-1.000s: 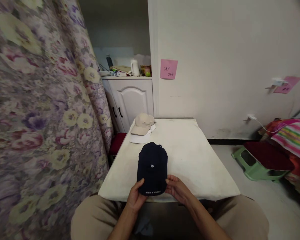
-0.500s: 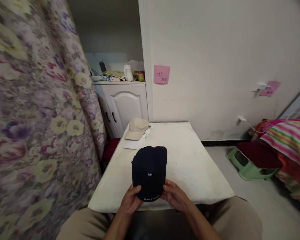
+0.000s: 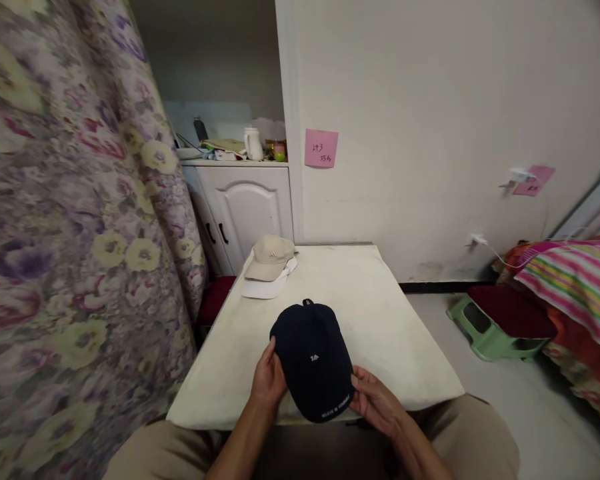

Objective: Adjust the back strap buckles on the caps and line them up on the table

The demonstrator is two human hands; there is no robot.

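A dark navy cap [image 3: 313, 360] with a small white logo lies near the front edge of a white table [image 3: 380, 313], its brim pointing toward me and a little to the right. My left hand [image 3: 269, 381] grips the cap's left side, fingers curled on the crown. On the right, my right hand [image 3: 377, 403] pinches the brim edge. A beige cap [image 3: 270, 257] rests on a white cap [image 3: 265, 287] at the table's far left corner.
A floral curtain [image 3: 70, 220] hangs close on the left. Behind the table stand a white cabinet [image 3: 247, 207] with a jug and clutter on top, and a wall with a pink note [image 3: 321, 148]. A green stool [image 3: 500, 323] and striped bedding [image 3: 575, 280] lie right.
The navy cap has turned so its brim points more to the right. My left hand slid up along the crown's side, and my right hand shifted right along the brim.
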